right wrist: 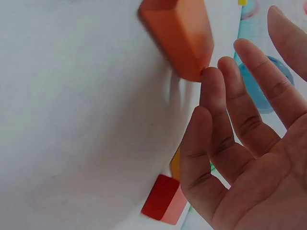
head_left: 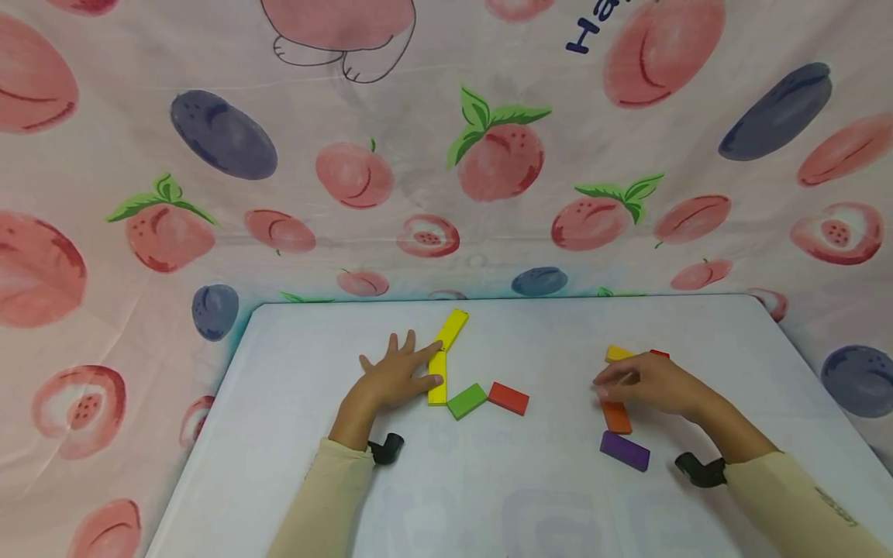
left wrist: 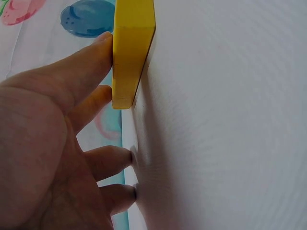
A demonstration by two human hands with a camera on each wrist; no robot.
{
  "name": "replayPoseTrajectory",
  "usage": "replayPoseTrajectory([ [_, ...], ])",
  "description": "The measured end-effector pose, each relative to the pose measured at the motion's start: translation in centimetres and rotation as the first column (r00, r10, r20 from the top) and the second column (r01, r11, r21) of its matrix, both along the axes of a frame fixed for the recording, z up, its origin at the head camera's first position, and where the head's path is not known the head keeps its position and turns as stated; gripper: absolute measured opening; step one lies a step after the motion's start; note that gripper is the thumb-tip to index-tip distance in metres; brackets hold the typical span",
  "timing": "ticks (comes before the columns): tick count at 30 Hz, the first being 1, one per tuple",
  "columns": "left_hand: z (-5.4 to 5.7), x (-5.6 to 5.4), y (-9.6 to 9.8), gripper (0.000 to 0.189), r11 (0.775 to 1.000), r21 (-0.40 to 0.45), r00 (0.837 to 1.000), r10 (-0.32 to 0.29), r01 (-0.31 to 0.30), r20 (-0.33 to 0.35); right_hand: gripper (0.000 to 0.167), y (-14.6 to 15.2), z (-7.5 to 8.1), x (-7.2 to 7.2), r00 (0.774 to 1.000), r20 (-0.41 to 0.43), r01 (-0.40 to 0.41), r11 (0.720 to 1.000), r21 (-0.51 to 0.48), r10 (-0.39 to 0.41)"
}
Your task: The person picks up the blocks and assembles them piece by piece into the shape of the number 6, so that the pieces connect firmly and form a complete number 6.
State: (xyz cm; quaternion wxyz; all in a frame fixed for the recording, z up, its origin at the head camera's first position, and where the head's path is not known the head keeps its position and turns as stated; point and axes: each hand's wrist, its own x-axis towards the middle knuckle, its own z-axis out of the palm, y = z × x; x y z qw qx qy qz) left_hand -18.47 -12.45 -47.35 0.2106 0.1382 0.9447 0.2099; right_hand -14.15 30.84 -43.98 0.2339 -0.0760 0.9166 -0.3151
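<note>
Yellow nearer block (head_left: 437,366), long axis forward

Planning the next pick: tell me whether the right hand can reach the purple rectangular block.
Probably yes: the purple rectangular block lies close to the right hand, its top uncovered and its near side free.

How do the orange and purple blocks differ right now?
The orange block runs mostly near to far; the purple block lies more crosswise, its right end nearer. In the head view, the right hand partly covers the orange block, while the purple block shows whole. Both rest on the white table.
</note>
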Motion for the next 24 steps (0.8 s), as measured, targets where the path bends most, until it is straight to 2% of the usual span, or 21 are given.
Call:
replayPoseTrajectory([
  [16, 0.4, 0.2, 0.1, 0.066, 1.000, 0.016, 1.000, 0.006, -0.006, 0.001, 0.041, 1.4, -1.9, 0.3, 0.998, 0.053, 0.034, 0.999, 0.005, -0.034],
  [24, 0.4, 0.2, 0.1, 0.066, 1.000, 0.015, 1.000, 0.009, -0.009, 0.005, 0.040, 1.2, -2.3, 0.4, 1.000, 0.019, 0.015, 1.000, 0.019, -0.015],
])
